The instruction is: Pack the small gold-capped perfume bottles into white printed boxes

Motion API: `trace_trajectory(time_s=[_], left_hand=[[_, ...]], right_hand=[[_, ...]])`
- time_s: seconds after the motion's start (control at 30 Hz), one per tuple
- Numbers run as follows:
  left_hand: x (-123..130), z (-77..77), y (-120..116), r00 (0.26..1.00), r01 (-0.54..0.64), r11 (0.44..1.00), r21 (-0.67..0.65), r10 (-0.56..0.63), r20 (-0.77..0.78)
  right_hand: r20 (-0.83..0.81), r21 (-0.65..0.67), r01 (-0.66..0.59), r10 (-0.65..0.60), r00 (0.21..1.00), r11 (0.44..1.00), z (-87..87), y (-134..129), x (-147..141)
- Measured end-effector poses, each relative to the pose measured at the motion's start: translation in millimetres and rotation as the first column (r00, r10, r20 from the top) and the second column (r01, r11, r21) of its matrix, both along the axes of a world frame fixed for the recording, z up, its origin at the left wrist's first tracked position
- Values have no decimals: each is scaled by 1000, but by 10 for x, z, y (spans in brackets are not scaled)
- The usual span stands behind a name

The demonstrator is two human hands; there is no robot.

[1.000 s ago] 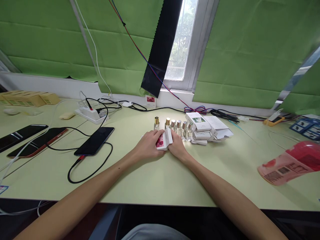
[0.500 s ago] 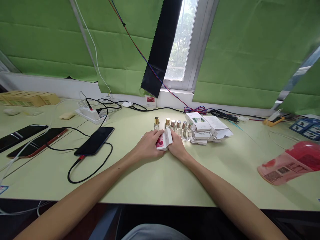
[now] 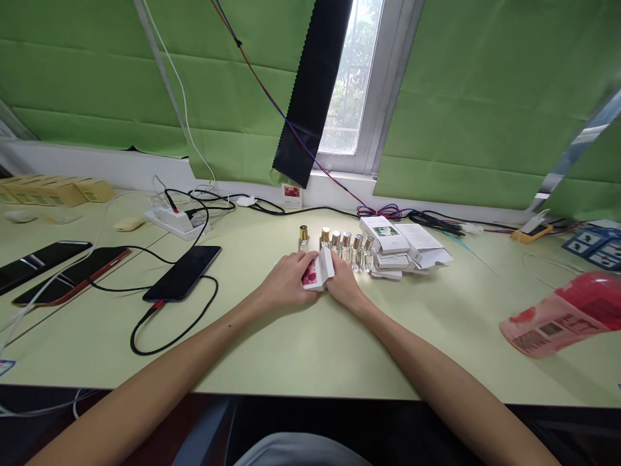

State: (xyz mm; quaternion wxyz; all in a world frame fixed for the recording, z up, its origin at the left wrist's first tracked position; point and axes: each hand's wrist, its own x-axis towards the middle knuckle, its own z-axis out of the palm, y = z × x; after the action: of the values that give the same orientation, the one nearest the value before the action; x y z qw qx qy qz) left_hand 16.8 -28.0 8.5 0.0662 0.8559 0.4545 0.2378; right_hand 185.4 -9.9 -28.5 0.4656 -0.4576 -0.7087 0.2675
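Box [image 3: 317, 272], white and pink, sits between the person's left hand [image 3: 291, 278] and right hand [image 3: 344, 283], both grasping it over the table [image 3: 320, 353]. Just beyond, I see small bottles [image 3: 358, 244] standing, gold- and silver-capped, with white boxes [image 3: 388, 241] piled to their right.

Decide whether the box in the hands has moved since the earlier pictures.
No: the box, between the left hand and right hand, shows no visible shift against the standing bottles.
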Motion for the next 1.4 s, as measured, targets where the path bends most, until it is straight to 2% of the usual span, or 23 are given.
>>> trace_trajectory(time_s=[1.4], left_hand=[[-6,22,-22,1000,4,1000,-12,-4,2]], right_hand=[[6,-2,-25,25,1000,1000,-30,21,1]])
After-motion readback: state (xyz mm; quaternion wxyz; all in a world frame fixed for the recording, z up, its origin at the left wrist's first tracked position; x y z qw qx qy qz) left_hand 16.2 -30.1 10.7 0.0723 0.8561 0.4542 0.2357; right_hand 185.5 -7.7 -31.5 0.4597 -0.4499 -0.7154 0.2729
